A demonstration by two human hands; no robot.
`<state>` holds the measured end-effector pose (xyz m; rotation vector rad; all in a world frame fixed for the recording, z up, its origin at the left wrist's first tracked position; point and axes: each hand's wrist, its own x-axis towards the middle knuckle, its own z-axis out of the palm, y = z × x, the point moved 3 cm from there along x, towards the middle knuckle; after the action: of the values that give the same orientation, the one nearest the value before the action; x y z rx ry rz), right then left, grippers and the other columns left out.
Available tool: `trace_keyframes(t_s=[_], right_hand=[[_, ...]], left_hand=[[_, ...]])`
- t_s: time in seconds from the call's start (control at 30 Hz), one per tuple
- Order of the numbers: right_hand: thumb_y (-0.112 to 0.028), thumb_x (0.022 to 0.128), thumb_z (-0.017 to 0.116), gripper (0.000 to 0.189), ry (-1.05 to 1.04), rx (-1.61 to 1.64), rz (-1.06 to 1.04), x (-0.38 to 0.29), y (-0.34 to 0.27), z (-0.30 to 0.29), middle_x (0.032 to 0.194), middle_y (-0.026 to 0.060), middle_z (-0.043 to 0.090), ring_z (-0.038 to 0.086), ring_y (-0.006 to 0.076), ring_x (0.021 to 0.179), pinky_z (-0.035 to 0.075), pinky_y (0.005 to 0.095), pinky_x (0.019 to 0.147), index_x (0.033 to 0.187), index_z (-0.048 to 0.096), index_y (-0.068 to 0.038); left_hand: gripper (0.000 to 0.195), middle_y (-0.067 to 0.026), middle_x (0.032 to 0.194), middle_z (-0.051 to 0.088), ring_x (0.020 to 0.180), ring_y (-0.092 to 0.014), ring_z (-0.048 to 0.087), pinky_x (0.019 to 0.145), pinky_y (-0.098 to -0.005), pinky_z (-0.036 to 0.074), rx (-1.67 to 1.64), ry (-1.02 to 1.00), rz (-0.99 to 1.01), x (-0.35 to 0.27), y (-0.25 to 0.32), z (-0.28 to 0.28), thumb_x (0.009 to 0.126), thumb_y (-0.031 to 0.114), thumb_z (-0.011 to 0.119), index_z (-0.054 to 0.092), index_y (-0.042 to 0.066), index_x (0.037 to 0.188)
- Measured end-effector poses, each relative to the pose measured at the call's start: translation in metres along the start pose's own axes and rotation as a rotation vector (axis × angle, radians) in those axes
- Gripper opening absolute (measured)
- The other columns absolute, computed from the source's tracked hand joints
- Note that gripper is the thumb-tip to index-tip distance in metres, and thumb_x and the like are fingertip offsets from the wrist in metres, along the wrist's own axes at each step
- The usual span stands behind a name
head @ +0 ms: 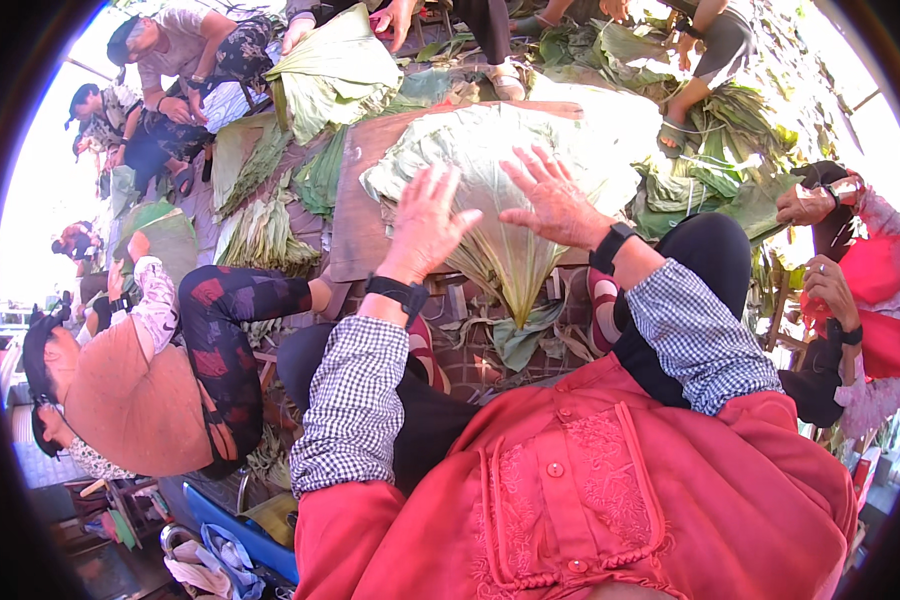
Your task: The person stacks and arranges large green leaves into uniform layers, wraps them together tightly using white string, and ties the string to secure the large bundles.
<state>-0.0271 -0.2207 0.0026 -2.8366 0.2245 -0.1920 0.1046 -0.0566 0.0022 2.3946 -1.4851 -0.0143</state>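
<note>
A large pale green dried leaf, folded like a fan (495, 187), lies on a low wooden board (356, 225). Its ribs gather to a narrow yellowish end that hangs over the board's near edge. My left hand (429, 221) is spread with its fingers apart at the leaf's left side, palm down. On the right, my right hand (553, 201) is likewise spread over the leaf. Neither hand grips anything; whether the palms press on the leaf or hover just above it, I cannot tell. Dark bands circle both wrists below the hands.
Bundles of folded leaves (266, 240) lie left of the board, and a leaf heap (690, 187) lies to the right. Across the board a person holds a fanned leaf (337, 71). Other people sit close on both sides. A blue plastic edge (244, 532) shows at lower left.
</note>
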Motion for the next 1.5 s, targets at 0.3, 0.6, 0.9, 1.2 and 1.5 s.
trace_keyframes(t_s=[0.3,0.6,0.9,1.2,1.5], right_hand=[[-0.068,0.090,0.037,0.078,-0.126,0.037,-0.032,-0.018,0.002,0.038,0.153,0.0169,0.025,0.016,0.0369,0.143,0.009,0.0489,0.116,0.148,0.031,-0.015],[-0.064,0.090,0.042,0.076,-0.166,0.067,0.090,-0.022,-0.007,0.020,0.153,0.0150,0.026,0.016,0.0374,0.143,0.013,0.0505,0.116,0.146,0.034,-0.013],[-0.054,0.091,0.050,0.072,-0.250,0.156,-0.061,-0.035,-0.037,-0.011,0.150,0.0213,0.029,0.023,0.0418,0.140,0.021,0.0500,0.113,0.144,0.035,-0.008],[-0.052,0.088,0.056,0.076,-0.363,0.107,-0.137,-0.046,-0.022,-0.005,0.147,0.0241,0.033,0.030,0.0422,0.136,0.029,0.0494,0.110,0.143,0.035,-0.004],[-0.047,0.086,0.061,0.071,-0.338,0.137,-0.135,-0.041,-0.018,-0.006,0.145,0.0215,0.037,0.033,0.0399,0.134,0.033,0.0491,0.106,0.140,0.041,-0.006]], left_hand=[[0.081,-0.0186,0.153,0.025,0.142,-0.037,0.018,0.115,-0.0486,0.012,0.096,-0.153,-0.108,-0.023,0.000,0.016,0.084,0.064,0.051,0.033,0.018,0.148],[0.079,-0.0166,0.153,0.026,0.144,-0.030,0.019,0.116,-0.0512,0.011,-0.035,-0.140,-0.355,-0.022,-0.022,-0.010,0.086,0.054,0.057,0.034,0.007,0.145],[0.078,-0.0166,0.153,0.026,0.143,-0.032,0.019,0.115,-0.0548,0.011,0.000,-0.039,-0.156,-0.011,0.012,0.017,0.088,0.059,0.050,0.033,0.011,0.146],[0.082,-0.0185,0.152,0.027,0.144,-0.032,0.017,0.116,-0.0497,0.007,0.021,-0.101,-0.275,-0.015,-0.001,0.021,0.087,0.062,0.046,0.029,0.010,0.148],[0.082,-0.0190,0.152,0.027,0.144,-0.031,0.017,0.115,-0.0529,0.010,0.024,-0.162,-0.362,-0.014,-0.008,0.007,0.084,0.058,0.054,0.036,0.004,0.143]])
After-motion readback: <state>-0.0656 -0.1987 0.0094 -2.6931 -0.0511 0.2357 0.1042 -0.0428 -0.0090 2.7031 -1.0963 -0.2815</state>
